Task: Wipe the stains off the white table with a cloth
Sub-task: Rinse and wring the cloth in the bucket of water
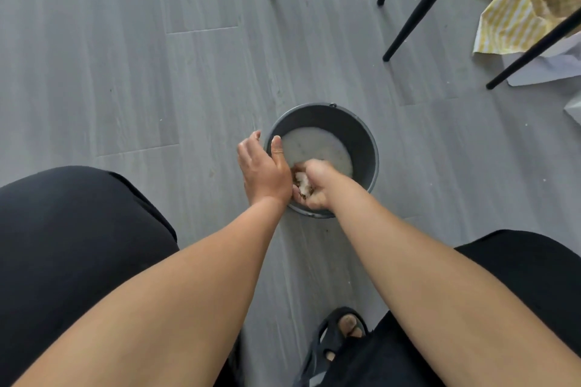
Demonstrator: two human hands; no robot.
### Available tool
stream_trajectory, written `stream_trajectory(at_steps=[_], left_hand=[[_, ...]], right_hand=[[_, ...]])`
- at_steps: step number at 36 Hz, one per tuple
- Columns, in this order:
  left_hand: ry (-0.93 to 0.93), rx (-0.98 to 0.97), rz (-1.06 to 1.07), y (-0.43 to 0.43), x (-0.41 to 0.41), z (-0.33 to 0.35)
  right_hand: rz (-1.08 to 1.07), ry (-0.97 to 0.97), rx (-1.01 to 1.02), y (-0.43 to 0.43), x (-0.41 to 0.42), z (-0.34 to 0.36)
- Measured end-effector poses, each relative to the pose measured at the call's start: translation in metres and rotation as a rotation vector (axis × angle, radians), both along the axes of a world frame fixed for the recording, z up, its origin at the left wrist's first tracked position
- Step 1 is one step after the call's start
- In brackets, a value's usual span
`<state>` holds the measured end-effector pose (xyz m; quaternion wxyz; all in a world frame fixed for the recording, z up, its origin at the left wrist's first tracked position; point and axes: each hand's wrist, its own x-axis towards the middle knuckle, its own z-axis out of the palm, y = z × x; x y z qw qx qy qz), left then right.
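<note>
Reaching down from the near edge of the view, two bare forearms meet over one dark round bucket (361, 132) that stands on the grey plank floor (125, 72). At far left one knee in black cloth (63, 229) fills the near left corner; a second black-clad leg shows at the near right. The left hand (262, 166) hangs over the bucket's left rim with its fingers straight and close together and the thumb held apart, holding nothing; whether it touches the rim cannot be told. Inside the bucket lies cloudy pale water (314, 148). Just right of the left wrist, over the bucket's near rim, the right hand (317, 185) is curled tight around one white cloth (302, 182), bunched in the fist and marked with brown spots. Below, by the near edge, one foot in a black sandal (336, 333) rests on the floor. Toward the far right corner four thin black furniture legs (421, 19) set their feet on the floor, and a fifth dark bar crosses above them. Crumpled yellow checked sheets (515, 19) lie beneath those legs.
</note>
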<state>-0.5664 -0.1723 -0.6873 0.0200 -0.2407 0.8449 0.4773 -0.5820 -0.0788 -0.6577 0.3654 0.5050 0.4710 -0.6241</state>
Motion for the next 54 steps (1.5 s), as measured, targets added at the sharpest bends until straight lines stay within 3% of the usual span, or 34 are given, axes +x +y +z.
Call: stream_trajectory(at_steps=[4,9,16,21,25,30,36,42,45,54], left_hand=[[-0.221,-0.035,-0.031,-0.006,0.001,0.024],[-0.397,0.005,0.004,-0.023,0.012,0.112],[-0.67,0.537,-0.258,-0.023,0.031,0.325],[-0.69,0.631,-0.421,-0.018,0.045,0.498],[-0.743,0.723,-0.633,-0.016,0.054,0.626],[-0.624,0.611,-0.872,-0.005,0.073,0.749],[-0.493,0.633,-1.026,0.016,0.092,0.817],[-0.377,0.624,-1.171,0.057,0.132,0.85],[-0.367,0.622,-1.27,0.085,0.16,0.857],[-0.529,0.627,-1.512,0.182,0.235,0.871]], right_hand=[[0.058,0.18,0.066,-0.003,0.004,0.025],[0.098,0.183,0.233,0.005,0.024,0.09],[-0.094,0.271,-0.039,0.003,0.063,0.28],[-0.263,0.329,-0.043,0.022,0.095,0.455],[-0.238,0.384,0.063,0.033,0.122,0.578],[-0.293,0.434,0.301,0.038,0.157,0.712],[-0.307,0.47,0.605,0.04,0.202,0.798],[-0.473,0.558,0.641,0.058,0.276,0.837],[-0.671,0.615,0.587,0.072,0.326,0.845],[-1.008,0.623,0.622,0.117,0.439,0.863]])
